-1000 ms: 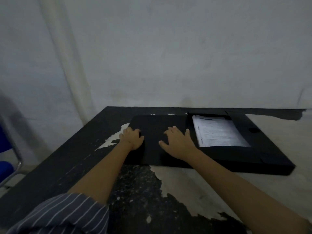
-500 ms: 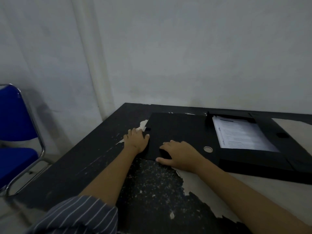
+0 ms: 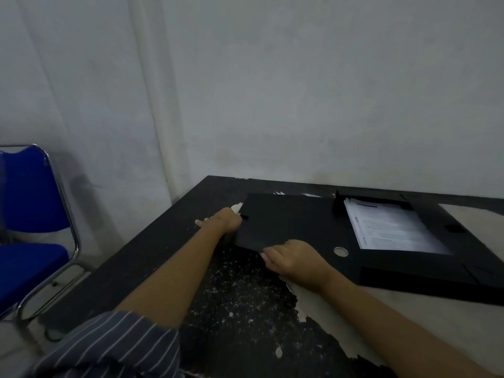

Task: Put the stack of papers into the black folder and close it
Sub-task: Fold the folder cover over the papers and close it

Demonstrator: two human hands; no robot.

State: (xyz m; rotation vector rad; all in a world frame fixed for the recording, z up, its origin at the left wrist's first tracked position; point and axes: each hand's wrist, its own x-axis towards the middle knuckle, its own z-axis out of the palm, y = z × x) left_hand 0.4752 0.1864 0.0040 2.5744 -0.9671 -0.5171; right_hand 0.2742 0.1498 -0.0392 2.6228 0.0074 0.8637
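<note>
The black folder (image 3: 294, 222) lies open on the table, its cover spread out to the left. The stack of white printed papers (image 3: 390, 227) rests inside its right half. My left hand (image 3: 225, 219) is at the cover's left edge, fingers curled under it. My right hand (image 3: 294, 257) grips the cover's near edge, beside a round metal ring (image 3: 341, 251) on the spine. The cover's near left corner looks slightly raised off the table.
The table (image 3: 240, 296) is black with peeling paint and pale bare patches. A blue chair (image 3: 30, 236) with a metal frame stands to the left. A grey wall runs close behind the table's far edge.
Both hands slid from lying flat on the cover to its edges: the left to the left edge, the right to the near edge. The view swung left, revealing the chair.
</note>
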